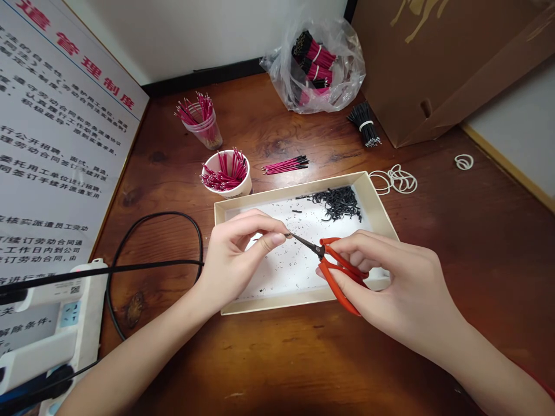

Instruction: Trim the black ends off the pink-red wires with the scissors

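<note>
Over the shallow box, my left hand [245, 242] is closed in a pinch of thumb and forefinger. A tiny dark piece shows at those fingertips, too small to name. My right hand [390, 277] grips scissors [342, 271] with red handles, fingers in the loops. The narrow dark blades point left, and their tips meet the pinched piece. Beneath both hands lies the cream box [277, 307] with a white bottom. A heap of short black tubing pieces [340, 203] fills its far right corner, and tiny dark trimmings are scattered across the bottom.
Behind the box stand a paper cup [240, 188] and a plastic cup [206, 136] of red wires. Loose red wires [286, 164], a black wire bundle [365, 124], a plastic bag [347, 86] and rubber bands [401, 179] lie around. A power strip [87, 312] and black cable [156, 216] are left.
</note>
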`<action>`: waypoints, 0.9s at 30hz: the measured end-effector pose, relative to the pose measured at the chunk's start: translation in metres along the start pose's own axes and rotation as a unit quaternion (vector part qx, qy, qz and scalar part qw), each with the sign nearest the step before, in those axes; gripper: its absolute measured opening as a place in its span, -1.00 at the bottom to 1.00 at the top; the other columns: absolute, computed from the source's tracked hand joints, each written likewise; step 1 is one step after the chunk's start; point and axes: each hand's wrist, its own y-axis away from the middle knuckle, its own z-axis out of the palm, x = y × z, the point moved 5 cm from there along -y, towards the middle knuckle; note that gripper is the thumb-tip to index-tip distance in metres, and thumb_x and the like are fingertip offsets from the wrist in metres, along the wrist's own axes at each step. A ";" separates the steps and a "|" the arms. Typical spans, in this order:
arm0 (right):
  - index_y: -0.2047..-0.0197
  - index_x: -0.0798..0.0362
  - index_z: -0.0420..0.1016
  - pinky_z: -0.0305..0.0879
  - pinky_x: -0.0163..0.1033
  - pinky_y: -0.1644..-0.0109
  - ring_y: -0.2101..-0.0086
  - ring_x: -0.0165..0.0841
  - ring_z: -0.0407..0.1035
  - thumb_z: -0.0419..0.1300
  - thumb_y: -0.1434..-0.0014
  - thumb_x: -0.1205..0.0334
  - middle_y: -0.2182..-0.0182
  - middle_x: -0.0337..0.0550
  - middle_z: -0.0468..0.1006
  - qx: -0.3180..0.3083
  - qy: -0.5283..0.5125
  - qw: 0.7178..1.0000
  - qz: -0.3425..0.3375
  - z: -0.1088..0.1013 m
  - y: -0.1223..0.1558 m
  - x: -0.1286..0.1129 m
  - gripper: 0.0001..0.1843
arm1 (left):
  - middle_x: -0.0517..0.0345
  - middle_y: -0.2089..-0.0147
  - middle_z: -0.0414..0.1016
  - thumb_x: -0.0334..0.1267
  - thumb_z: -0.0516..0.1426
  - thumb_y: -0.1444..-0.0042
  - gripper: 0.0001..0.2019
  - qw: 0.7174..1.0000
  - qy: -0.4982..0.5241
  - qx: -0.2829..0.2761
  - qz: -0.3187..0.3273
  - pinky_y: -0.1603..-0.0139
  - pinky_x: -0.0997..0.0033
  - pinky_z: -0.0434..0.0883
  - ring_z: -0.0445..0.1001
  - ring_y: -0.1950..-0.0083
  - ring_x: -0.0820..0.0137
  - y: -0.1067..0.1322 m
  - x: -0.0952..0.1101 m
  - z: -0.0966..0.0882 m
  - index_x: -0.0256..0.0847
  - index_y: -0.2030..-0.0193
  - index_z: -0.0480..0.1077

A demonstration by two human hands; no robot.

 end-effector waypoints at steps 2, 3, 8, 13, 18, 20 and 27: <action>0.39 0.02 0.45 0.18 -0.33 0.53 0.59 -0.49 0.18 0.23 -0.21 0.31 0.59 -0.33 0.35 0.000 0.002 1.000 -0.001 0.000 0.001 0.001 -0.88 | 0.20 0.38 0.60 -0.49 0.27 -0.08 -0.86 1.000 -0.001 -0.003 0.004 0.31 0.53 0.41 0.47 0.35 0.50 0.000 0.000 0.000 -0.18 0.38 0.62; 0.38 0.02 0.45 0.17 -0.33 0.53 0.59 -0.49 0.18 0.24 -0.21 0.31 0.59 -0.33 0.34 0.001 0.002 1.000 -0.003 0.000 0.001 0.001 -0.89 | 0.20 0.38 0.60 -0.49 0.27 -0.08 -0.86 1.000 -0.001 -0.004 0.005 0.31 0.52 0.41 0.48 0.35 0.50 -0.001 0.001 0.000 -0.18 0.39 0.61; 0.37 0.04 0.46 0.16 -0.34 0.53 0.59 -0.51 0.17 0.24 -0.21 0.33 0.59 -0.34 0.34 0.002 0.001 1.000 -0.014 0.000 0.002 0.000 -0.90 | 0.17 0.39 0.60 -0.48 0.26 -0.08 -0.86 1.000 -0.006 -0.002 0.003 0.30 0.46 0.43 0.47 0.36 0.46 -0.001 0.000 0.001 -0.18 0.40 0.61; 0.37 0.04 0.46 0.17 -0.35 0.52 0.58 -0.51 0.16 0.24 -0.21 0.35 0.59 -0.34 0.34 0.001 -0.001 1.000 -0.013 0.000 0.001 -0.001 -0.89 | 0.17 0.39 0.60 -0.48 0.26 -0.08 -0.86 1.000 -0.008 -0.002 0.001 0.31 0.46 0.43 0.47 0.37 0.46 -0.001 0.001 0.001 -0.18 0.41 0.61; 0.39 0.03 0.45 0.17 -0.34 0.53 0.58 -0.50 0.16 0.24 -0.21 0.36 0.59 -0.33 0.34 0.007 0.003 1.000 -0.014 -0.001 0.001 -0.001 -0.87 | 0.16 0.39 0.60 -0.47 0.26 -0.08 -0.86 1.000 -0.005 0.001 -0.003 0.31 0.45 0.43 0.46 0.37 0.45 -0.001 0.000 0.001 -0.18 0.40 0.61; 0.39 0.03 0.45 0.17 -0.34 0.52 0.58 -0.50 0.16 0.24 -0.20 0.36 0.59 -0.34 0.34 0.007 0.003 1.000 -0.013 0.000 0.001 0.000 -0.87 | 0.18 0.39 0.60 -0.48 0.26 -0.08 -0.85 1.000 -0.001 -0.001 -0.002 0.31 0.47 0.42 0.46 0.37 0.47 -0.001 0.000 0.001 -0.17 0.40 0.61; 0.38 0.02 0.45 0.19 -0.35 0.53 0.59 -0.50 0.19 0.26 -0.19 0.34 0.58 -0.34 0.38 0.006 -0.001 1.000 -0.002 0.000 0.001 0.000 -0.89 | 0.19 0.39 0.60 -0.49 0.26 -0.08 -0.85 1.000 -0.002 -0.002 -0.008 0.30 0.48 0.43 0.47 0.36 0.47 -0.001 0.000 0.000 -0.18 0.40 0.61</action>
